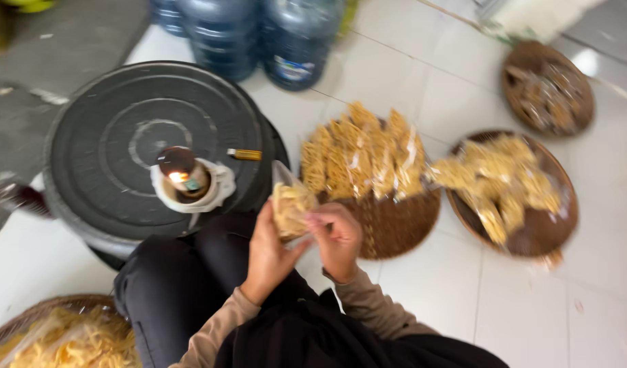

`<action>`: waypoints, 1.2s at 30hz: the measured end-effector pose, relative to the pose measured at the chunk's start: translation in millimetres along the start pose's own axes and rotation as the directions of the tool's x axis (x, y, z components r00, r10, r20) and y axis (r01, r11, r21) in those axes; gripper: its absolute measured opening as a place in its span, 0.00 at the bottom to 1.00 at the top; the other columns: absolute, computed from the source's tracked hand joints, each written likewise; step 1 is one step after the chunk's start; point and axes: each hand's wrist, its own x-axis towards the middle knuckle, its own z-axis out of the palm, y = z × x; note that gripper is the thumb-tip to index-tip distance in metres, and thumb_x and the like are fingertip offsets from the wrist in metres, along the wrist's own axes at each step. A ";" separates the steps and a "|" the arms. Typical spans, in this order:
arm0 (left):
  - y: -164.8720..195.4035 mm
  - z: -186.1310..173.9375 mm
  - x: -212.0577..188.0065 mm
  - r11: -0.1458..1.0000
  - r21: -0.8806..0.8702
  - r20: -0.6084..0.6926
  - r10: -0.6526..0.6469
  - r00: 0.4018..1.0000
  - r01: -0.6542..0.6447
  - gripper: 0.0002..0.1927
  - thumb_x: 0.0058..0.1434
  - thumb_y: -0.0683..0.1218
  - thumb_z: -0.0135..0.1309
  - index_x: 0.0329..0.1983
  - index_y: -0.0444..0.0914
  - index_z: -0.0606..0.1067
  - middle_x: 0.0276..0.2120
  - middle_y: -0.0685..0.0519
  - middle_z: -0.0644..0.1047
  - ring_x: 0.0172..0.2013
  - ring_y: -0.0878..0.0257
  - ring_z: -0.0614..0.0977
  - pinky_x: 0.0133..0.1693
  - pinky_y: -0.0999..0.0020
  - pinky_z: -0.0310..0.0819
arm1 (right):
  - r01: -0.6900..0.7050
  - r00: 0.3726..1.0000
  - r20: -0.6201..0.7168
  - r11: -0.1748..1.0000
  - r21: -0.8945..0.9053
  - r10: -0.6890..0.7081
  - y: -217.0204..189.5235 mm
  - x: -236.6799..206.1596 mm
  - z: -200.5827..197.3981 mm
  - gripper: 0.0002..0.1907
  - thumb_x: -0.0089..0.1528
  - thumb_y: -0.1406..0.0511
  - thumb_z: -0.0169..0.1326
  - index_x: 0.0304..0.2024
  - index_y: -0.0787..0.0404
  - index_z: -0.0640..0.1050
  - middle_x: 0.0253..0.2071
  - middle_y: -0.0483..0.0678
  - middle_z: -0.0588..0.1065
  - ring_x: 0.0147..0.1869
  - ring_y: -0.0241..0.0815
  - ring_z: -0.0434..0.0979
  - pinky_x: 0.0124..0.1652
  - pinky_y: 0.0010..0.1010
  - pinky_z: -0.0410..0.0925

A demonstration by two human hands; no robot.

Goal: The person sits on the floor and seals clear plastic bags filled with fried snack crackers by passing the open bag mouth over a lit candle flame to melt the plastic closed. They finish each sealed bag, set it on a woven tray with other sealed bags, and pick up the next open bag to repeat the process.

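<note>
Both my hands hold a small clear plastic bag of yellow noodle snacks (289, 204) in front of my knees. My left hand (271, 252) grips it from below and behind. My right hand (337, 235) pinches the bag's right side. Just left of the bag, a small lit flame burns in a little lamp inside a white cup (187, 182) that stands on a round black lid (122, 136). A lighter (245, 155) lies on the lid beside it.
A round woven tray (395, 225) carries several filled snack bags. Two more woven trays (552, 225) (548, 88) sit to the right. A basket of loose yellow snacks (61, 337) is at bottom left. Blue water jugs (300, 41) stand at the back.
</note>
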 end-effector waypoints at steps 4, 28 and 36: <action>-8.4 -17.5 -15.1 0.854 -0.366 0.293 -0.271 0.917 0.369 0.55 0.52 0.49 0.70 0.77 0.37 0.50 0.60 0.44 0.79 0.58 0.60 0.83 0.61 0.64 0.76 | 0.181 0.983 0.044 0.983 -0.011 -0.181 -32.9 -0.5 -5.4 0.21 0.69 0.57 0.56 0.57 0.65 0.72 0.58 0.50 0.72 0.62 0.41 0.72 0.61 0.32 0.66; -40.6 -76.7 -93.9 0.559 -0.810 0.103 -0.164 0.981 0.178 0.38 0.75 0.64 0.28 0.78 0.34 0.50 0.75 0.45 0.56 0.72 0.50 0.62 0.69 0.55 0.56 | -0.573 0.796 0.523 0.658 0.489 0.304 15.5 -90.2 95.0 0.33 0.76 0.49 0.29 0.71 0.67 0.63 0.67 0.51 0.69 0.70 0.43 0.68 0.68 0.37 0.61; -42.2 -81.3 -80.3 0.524 -0.849 -0.202 -0.205 0.958 -0.066 0.38 0.74 0.62 0.35 0.79 0.39 0.46 0.73 0.43 0.56 0.69 0.50 0.64 0.67 0.56 0.62 | -0.553 0.748 0.583 0.784 0.281 0.319 38.2 -86.9 114.5 0.26 0.72 0.59 0.42 0.71 0.62 0.63 0.68 0.47 0.68 0.69 0.38 0.69 0.66 0.34 0.63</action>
